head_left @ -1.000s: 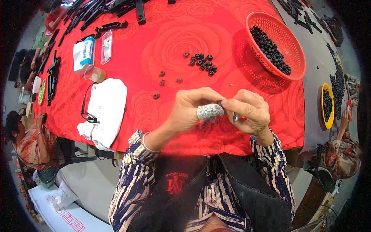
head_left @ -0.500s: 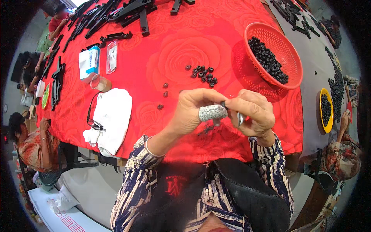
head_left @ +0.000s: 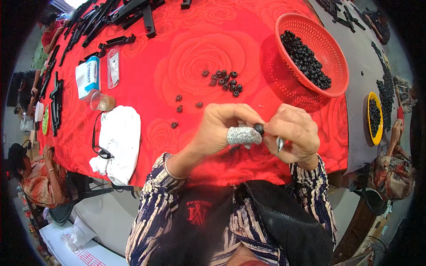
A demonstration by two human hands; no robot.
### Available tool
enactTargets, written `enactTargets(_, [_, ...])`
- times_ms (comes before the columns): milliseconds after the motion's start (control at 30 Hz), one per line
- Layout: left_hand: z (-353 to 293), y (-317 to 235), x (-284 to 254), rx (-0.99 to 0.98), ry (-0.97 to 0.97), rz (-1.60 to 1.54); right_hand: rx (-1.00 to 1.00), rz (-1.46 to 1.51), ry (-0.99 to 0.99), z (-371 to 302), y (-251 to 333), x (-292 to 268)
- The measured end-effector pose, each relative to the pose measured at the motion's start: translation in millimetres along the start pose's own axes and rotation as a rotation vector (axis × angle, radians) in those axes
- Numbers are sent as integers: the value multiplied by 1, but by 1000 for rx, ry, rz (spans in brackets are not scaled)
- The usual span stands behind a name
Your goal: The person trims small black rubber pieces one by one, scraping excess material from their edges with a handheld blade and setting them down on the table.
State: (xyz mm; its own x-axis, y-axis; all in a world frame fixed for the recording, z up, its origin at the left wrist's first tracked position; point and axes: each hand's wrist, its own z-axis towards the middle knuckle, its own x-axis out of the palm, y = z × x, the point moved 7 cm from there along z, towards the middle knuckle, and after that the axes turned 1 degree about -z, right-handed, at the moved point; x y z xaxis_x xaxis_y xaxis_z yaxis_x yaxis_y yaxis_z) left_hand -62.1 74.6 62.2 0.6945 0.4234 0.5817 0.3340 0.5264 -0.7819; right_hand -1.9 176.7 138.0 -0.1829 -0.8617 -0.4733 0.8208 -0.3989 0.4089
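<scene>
My left hand [head_left: 217,128] pinches a small round black piece [head_left: 258,128], like a short hollow bead, between its fingertips. A grey speckled cover [head_left: 243,135] wraps its thumb. Right beside it, my right hand [head_left: 293,133] is closed round a slim metal tool [head_left: 279,143]; its tip shows below the fingers, but its kind is hard to make out. Its fingertips reach the black piece. Beyond my hands lies a loose cluster of similar black pieces [head_left: 225,80] on the red cloth, with several more [head_left: 199,105] spread to its left.
A red plastic basket [head_left: 337,57] of black pieces stands at the right. At left are a white cloth [head_left: 120,142], glasses [head_left: 103,153], a plastic cup [head_left: 105,103] and a blue-white box [head_left: 91,75]. Long black parts [head_left: 102,22] pile up far left. Other people sit at both sides.
The view has shifted, so the table items appear further left. More of the black piece now shows between my fingertips. A loose piece near my left hand has come into sight.
</scene>
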Motion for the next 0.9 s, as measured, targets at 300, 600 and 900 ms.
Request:
enactTargets(300, [-1, 1, -3, -19, -33, 79, 537, 71, -18, -20, -24, -3])
enactTargets(600, [-1, 9, -8, -39, -83, 175, 577, -43, -13, -26, -23, -5])
enactTargets(900, [1, 11, -11, 17, -76, 250, 587, -86, 18, -30, -25, -3])
